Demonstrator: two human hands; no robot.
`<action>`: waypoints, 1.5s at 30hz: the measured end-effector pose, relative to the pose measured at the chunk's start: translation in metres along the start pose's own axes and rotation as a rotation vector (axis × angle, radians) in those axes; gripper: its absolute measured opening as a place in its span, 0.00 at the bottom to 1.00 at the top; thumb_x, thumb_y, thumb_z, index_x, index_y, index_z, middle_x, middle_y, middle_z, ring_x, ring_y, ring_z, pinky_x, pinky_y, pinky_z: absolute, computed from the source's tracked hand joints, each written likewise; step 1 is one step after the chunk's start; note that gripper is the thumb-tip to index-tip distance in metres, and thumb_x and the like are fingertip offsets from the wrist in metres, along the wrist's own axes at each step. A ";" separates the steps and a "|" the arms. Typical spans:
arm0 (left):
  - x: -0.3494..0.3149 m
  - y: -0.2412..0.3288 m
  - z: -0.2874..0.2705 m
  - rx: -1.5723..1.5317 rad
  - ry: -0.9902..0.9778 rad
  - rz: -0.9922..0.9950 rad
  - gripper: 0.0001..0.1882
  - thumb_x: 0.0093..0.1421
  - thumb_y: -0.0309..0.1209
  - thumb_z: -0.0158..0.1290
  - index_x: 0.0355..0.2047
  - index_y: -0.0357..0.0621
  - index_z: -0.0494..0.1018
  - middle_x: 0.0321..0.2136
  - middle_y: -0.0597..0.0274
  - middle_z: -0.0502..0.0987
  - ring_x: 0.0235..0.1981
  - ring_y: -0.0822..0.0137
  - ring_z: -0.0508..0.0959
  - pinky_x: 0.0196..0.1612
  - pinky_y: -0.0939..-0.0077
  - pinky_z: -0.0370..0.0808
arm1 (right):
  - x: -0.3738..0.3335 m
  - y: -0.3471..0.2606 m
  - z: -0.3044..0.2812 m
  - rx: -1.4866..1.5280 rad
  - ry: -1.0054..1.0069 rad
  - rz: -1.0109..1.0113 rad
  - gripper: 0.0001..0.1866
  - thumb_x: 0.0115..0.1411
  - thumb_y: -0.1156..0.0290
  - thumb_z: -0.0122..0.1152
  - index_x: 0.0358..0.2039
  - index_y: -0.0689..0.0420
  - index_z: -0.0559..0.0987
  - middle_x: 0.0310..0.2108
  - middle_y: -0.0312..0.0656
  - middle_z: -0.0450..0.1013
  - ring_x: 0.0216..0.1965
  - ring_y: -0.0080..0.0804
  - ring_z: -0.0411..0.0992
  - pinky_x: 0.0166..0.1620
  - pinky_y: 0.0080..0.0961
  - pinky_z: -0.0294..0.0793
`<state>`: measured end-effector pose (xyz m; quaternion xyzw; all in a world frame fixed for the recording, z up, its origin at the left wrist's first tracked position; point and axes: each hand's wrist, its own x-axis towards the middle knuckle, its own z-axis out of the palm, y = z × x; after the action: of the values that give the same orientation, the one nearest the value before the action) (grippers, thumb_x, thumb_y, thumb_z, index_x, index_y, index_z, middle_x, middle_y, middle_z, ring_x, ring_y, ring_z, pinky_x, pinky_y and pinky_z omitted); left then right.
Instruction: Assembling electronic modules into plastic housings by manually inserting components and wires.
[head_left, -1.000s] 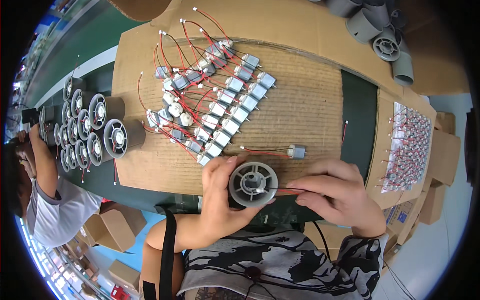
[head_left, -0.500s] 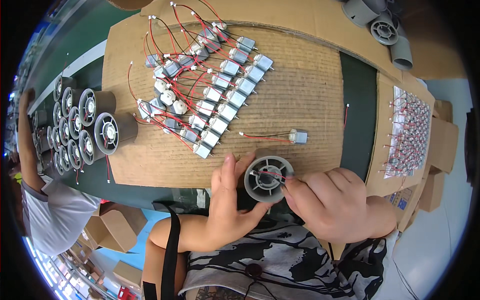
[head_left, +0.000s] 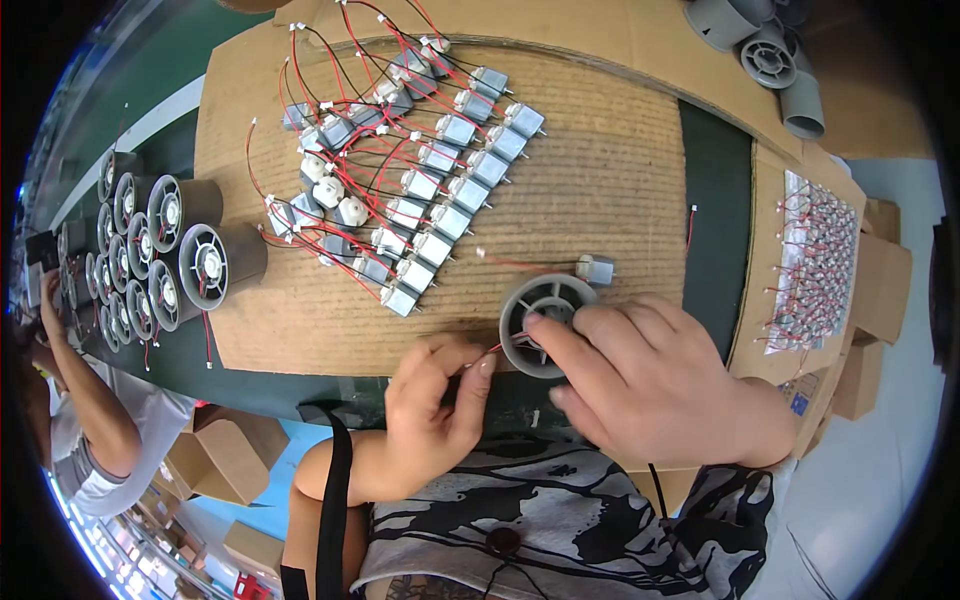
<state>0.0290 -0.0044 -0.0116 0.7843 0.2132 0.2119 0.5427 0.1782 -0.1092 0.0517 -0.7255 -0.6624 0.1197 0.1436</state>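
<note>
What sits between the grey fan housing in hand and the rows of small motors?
One loose small motor with red lead lies on bare cardboard mat, between grey fan housing and motor rows, head view.

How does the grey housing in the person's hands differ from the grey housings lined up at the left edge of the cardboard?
The held grey housing sits under the right hand, with the left hand pinching a red wire beside it; the stacked housings lie untouched on their sides. The held one shows an open spoked centre, while the stacked ones show a pale hub in the middle. Both are round, grey and spoked.
</note>
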 end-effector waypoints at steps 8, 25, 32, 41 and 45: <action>0.005 0.000 -0.007 -0.021 -0.118 0.113 0.07 0.44 0.17 0.52 0.25 0.35 0.67 0.28 0.52 0.70 0.28 0.59 0.71 0.29 0.76 0.67 | 0.002 -0.011 -0.010 -0.522 0.020 0.059 0.17 0.38 0.71 0.53 0.32 0.62 0.73 0.27 0.41 0.64 0.23 0.26 0.62 0.28 0.18 0.61; 0.008 0.009 -0.016 0.224 -0.132 0.022 0.16 0.40 0.20 0.55 0.32 0.34 0.66 0.31 0.53 0.67 0.32 0.58 0.68 0.34 0.71 0.65 | -0.001 0.006 0.033 -0.072 0.384 -0.075 0.17 0.39 0.66 0.59 0.32 0.60 0.74 0.29 0.40 0.68 0.21 0.27 0.65 0.30 0.23 0.66; 0.020 0.022 -0.004 0.481 -0.144 0.217 0.36 0.32 0.35 0.60 0.44 0.35 0.62 0.43 0.54 0.66 0.35 0.58 0.64 0.37 0.69 0.56 | 0.002 0.006 0.021 -0.059 0.138 -0.085 0.25 0.42 0.54 0.55 0.38 0.58 0.73 0.42 0.48 0.63 0.35 0.37 0.66 0.49 0.40 0.55; -0.001 -0.012 -0.060 0.397 0.617 -0.011 0.32 0.42 0.18 0.56 0.45 0.38 0.52 0.46 0.48 0.59 0.43 0.62 0.65 0.47 0.72 0.62 | -0.010 0.041 0.031 -0.063 0.235 0.225 0.21 0.37 0.72 0.63 0.36 0.58 0.72 0.35 0.43 0.64 0.32 0.34 0.65 0.32 0.27 0.64; 0.000 -0.031 -0.080 0.278 0.661 0.020 0.24 0.46 0.17 0.52 0.43 0.38 0.57 0.49 0.48 0.55 0.45 0.64 0.64 0.47 0.73 0.62 | 0.010 0.058 0.038 0.244 0.517 0.169 0.08 0.43 0.77 0.57 0.26 0.58 0.71 0.22 0.36 0.67 0.23 0.26 0.65 0.28 0.19 0.64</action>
<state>-0.0189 0.0665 -0.0150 0.7417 0.3961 0.4285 0.3306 0.2190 -0.1018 -0.0043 -0.7619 -0.5218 0.0210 0.3831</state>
